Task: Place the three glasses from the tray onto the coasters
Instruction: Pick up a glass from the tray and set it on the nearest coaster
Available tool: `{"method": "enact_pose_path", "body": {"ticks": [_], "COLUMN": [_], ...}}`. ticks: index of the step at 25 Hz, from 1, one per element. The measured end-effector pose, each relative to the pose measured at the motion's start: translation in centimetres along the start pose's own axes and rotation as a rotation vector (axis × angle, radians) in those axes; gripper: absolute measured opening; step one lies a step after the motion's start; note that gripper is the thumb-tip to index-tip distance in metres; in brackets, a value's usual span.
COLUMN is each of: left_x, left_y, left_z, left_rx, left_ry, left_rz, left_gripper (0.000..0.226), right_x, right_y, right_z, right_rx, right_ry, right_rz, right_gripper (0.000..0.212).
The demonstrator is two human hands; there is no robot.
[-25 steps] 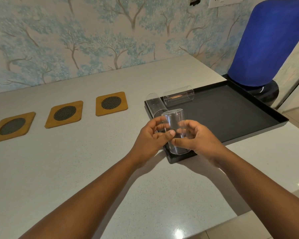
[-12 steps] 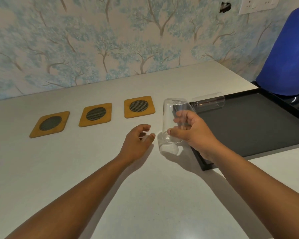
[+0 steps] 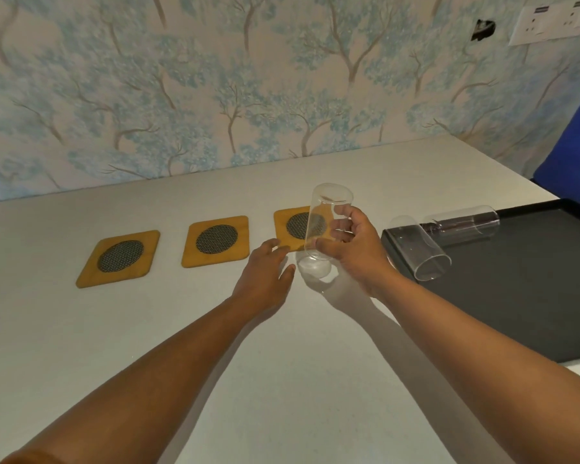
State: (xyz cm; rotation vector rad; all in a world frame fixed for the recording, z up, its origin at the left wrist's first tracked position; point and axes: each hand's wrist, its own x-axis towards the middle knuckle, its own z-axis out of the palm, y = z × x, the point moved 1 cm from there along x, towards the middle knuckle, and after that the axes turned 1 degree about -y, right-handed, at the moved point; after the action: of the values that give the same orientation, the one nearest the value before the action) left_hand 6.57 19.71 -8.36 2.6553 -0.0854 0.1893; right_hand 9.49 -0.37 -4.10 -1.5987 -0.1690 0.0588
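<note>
Step in hand: carrying glass 1 of 3 to a coaster. The right hand (image 3: 352,252) grasps a clear glass (image 3: 325,222) around its lower half, thumb in front and fingers behind, holding it roughly upright and slightly tilted, lifted off the tabletop (image 3: 282,363). The glass sits in front of the near edge of the right coaster (image 3: 283,226), not yet on it. The left hand (image 3: 265,279) is released, palm down, fingers loosely spread, holding nothing, fingertips near that coaster's front corner; contact cannot be judged.

The middle coaster (image 3: 216,241) and left coaster (image 3: 119,257) are bare. 2 glasses lie on their sides at the left end of the black tray (image 3: 516,313): the near glass (image 3: 419,249) and the far glass (image 3: 462,224).

Next move, as I judge it: shift the glass forward over the mesh centre, level it, lower it gently, then let go.
</note>
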Motion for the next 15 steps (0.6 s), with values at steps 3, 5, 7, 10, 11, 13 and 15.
{"method": "enact_pose_path", "body": {"ticks": [3,5,7,10,11,13,15], "left_x": [1.9,3.2,4.2,5.0,5.0,5.0,4.9], "left_y": [-0.6,-1.0,-1.4,-2.0,-2.1,-2.3,-2.4], "left_z": [0.5,0.6,0.8,1.1,1.3,1.5,1.6], "left_rx": [-0.008,0.016,0.022,0.006,-0.001,-0.021,-0.054], "left_ry": [0.003,0.026,0.054,0.092,0.101,0.119,0.132], "left_rz": [0.018,0.040,0.071,0.064,0.062,0.071,0.086], "left_gripper": [0.040,0.035,0.032,0.028,0.028,0.026,0.025], "right_x": [3.0,4.8,6.4,8.6,9.3,10.5,11.1], "right_y": [1.2,2.2,3.0,3.8,4.0,4.1,4.2], "right_z": [1.0,1.4,1.7,2.1,2.2,2.4,2.7], "right_rx": [-0.058,-0.091,-0.124,-0.179,-0.194,-0.226,-0.251], "right_ry": [0.040,0.060,0.072,0.072,0.072,0.069,0.063], "right_rz": [-0.007,-0.008,-0.010,-0.033,-0.043,-0.059,-0.074], "right_gripper": [0.086,0.087,0.087,0.088,0.088,0.087,0.087]}}
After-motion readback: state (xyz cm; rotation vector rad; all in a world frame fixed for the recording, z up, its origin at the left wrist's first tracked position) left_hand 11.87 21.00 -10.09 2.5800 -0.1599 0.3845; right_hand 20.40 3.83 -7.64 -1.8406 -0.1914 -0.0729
